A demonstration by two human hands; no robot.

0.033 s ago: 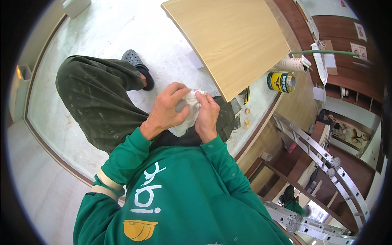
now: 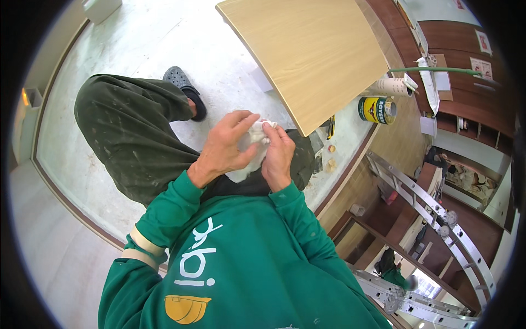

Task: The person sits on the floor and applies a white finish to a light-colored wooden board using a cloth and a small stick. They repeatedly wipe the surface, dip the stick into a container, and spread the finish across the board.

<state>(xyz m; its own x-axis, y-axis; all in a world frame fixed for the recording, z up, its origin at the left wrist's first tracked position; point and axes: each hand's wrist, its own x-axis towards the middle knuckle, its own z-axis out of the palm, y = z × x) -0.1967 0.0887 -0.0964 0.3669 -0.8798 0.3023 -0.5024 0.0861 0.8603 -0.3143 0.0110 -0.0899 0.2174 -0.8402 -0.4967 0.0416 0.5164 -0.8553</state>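
A crumpled white cloth is bunched between my two hands, above my lap. My right hand grips its upper end, thumb pressed against the folds. On its other side my left hand is curled, with the forefinger reaching across the top of the cloth and the thumb near its middle. Whether the left fingertips pinch the cloth is hard to make out. The cloth's lower part hangs down between my wrists. A light wood panel has its near corner just beyond my right hand.
A yellow and green paint can stands right of the panel, near a cardboard tube. Small round lids lie on the pale floor. An aluminium ladder stretches along the right. A grey clog is on my foot.
My left fingers have shifted slightly over the top of the cloth, and its folds sit a little differently. Everything else looks the same.
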